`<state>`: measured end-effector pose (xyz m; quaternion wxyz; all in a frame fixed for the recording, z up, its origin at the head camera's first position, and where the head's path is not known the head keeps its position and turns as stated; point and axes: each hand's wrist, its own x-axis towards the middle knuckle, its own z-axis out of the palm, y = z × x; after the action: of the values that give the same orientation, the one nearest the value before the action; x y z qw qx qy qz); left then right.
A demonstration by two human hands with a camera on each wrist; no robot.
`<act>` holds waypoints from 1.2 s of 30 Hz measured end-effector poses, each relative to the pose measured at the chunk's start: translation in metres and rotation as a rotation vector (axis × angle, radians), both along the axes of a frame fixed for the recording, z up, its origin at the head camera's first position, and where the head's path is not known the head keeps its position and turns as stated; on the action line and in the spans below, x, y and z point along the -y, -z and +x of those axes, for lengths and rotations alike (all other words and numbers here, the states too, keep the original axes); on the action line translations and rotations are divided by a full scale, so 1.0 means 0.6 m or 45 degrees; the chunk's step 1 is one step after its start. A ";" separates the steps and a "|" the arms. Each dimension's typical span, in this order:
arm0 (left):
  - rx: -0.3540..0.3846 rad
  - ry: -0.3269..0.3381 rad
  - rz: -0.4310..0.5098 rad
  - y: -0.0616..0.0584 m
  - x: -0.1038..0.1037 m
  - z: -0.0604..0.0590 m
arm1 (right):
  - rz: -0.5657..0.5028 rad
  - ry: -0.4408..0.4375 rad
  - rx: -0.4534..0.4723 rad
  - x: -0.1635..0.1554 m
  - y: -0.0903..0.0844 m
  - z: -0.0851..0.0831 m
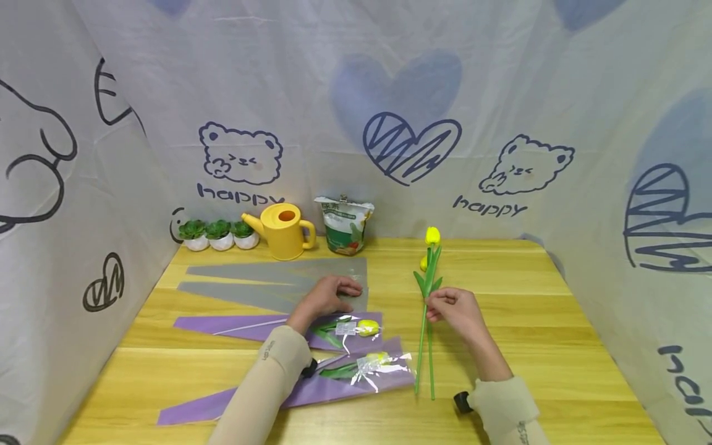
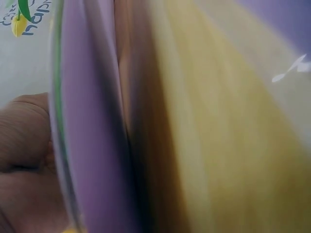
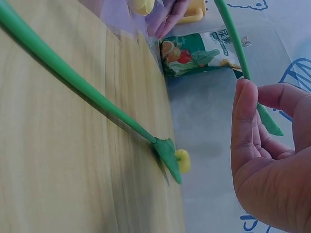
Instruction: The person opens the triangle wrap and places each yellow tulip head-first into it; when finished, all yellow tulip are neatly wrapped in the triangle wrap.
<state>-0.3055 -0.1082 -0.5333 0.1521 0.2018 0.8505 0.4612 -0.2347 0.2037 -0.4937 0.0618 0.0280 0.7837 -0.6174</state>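
Observation:
My right hand [image 1: 456,312] pinches the green stem of a yellow artificial tulip [image 1: 432,235] between thumb and fingertips. In the right wrist view, the stem crosses right at those fingertips. A second yellow tulip [image 3: 182,160] lies on the table beside it. At the open end of the grey flower sleeves [image 1: 328,269] is my left hand [image 1: 328,298], palm down with loosely bent fingers. Under my left forearm lie two purple sleeves [image 1: 197,326], each with a yellow tulip inside. One purple sleeve [image 2: 92,121] fills much of the left wrist view, partly hiding the hand.
Along the back stand three small potted succulents [image 1: 219,233], a yellow watering can [image 1: 283,238] and a green-and-white bag [image 1: 343,227] clipped at the top. A printed curtain [image 1: 311,74] rises behind the wooden table [image 1: 534,321] and at both sides.

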 end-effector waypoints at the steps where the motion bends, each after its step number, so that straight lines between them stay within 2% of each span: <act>1: -0.005 -0.001 -0.002 0.000 0.000 0.000 | 0.003 0.000 0.000 0.000 0.000 0.000; 8: -0.036 0.004 0.015 0.004 0.000 -0.001 | -0.025 -0.002 0.002 -0.001 0.002 0.002; 15: -0.003 -0.024 0.006 0.003 -0.002 0.000 | -0.031 -0.001 0.000 -0.001 0.005 0.002; 23: -0.143 0.014 -0.033 0.008 -0.002 -0.001 | -0.030 0.014 0.013 0.000 0.005 0.001; 30: -0.186 -0.030 -0.082 0.009 -0.005 0.002 | -0.025 0.011 0.015 0.000 0.007 0.002; 36: -0.168 -0.049 -0.067 0.008 -0.009 0.003 | -0.020 0.012 0.015 -0.001 0.010 0.001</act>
<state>-0.3036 -0.1026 -0.5380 0.0922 0.2114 0.8743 0.4271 -0.2343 0.2042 -0.4996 0.0638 0.0347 0.7784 -0.6235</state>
